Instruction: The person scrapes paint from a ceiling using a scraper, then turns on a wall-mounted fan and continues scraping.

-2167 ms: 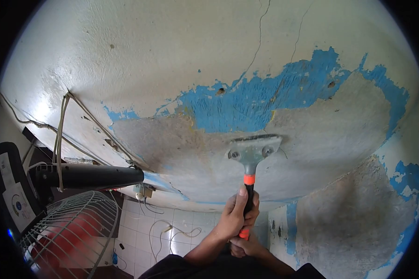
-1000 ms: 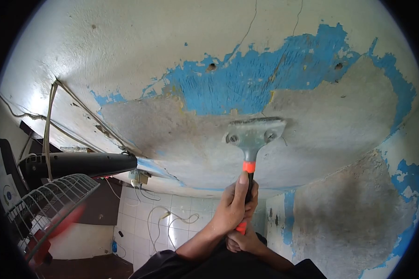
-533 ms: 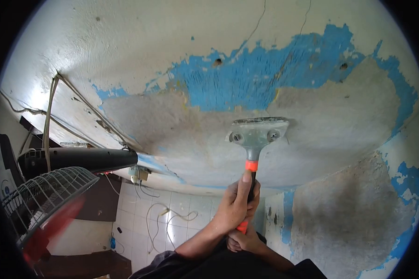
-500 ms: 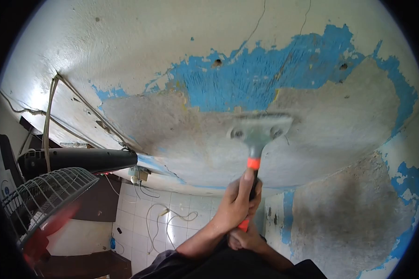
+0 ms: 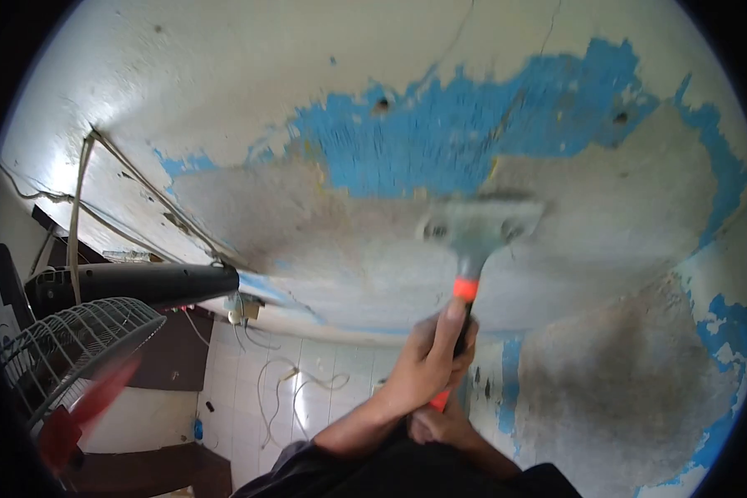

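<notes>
A wide-bladed scraper (image 5: 471,259) with a black and orange handle points up at the wall. My left hand (image 5: 430,361) is wrapped round the handle, its thumb lying along the shaft below the orange collar. Lower down, my right hand (image 5: 436,425) is closed at the orange butt end of the handle, partly hidden behind my left wrist. The blade, blurred by motion, lies over bare grey plaster just under the lower edge of a blue paint patch (image 5: 415,141). Cream paint (image 5: 241,66) surrounds the blue patch.
On the left stand a fan with a wire guard and red blades (image 5: 83,340) and a long black cylindrical object (image 5: 141,285). Cables (image 5: 81,207) run down the wall, and a cord (image 5: 295,407) lies on the tiled floor (image 5: 324,357). Another scraped grey wall area (image 5: 622,373) is at right.
The scraper and both hands have shifted slightly to the right, with the blade still near the blue patch's lower edge. My grip on the handle looks the same.
</notes>
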Motion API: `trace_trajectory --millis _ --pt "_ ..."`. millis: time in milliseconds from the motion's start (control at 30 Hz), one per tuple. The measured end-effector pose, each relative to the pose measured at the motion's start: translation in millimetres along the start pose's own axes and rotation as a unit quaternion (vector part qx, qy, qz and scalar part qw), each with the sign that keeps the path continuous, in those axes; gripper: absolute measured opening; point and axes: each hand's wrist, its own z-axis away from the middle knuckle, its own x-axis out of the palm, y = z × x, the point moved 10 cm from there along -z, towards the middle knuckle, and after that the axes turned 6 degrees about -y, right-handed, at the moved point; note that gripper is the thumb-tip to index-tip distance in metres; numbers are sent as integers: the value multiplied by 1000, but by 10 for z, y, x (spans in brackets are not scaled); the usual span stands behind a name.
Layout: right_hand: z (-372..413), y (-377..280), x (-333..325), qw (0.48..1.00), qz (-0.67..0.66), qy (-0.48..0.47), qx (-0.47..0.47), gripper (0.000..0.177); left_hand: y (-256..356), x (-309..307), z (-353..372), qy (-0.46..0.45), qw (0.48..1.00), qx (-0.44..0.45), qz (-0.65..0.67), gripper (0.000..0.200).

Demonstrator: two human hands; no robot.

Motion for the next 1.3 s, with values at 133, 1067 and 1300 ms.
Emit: trace_trajectory --millis 133,1067,1300 --pt "72 126 15 994 -93 -5 50 14 -47 25 -5 -16 1000 -6 7 54" --pt "93 114 95 994 -93 -8 64 25 -78 -64 45 8 1000 -13 20 56" --pt "75 166 104 994 -86 -18 70 26 -77 -103 56 8 1000 5 19 55"
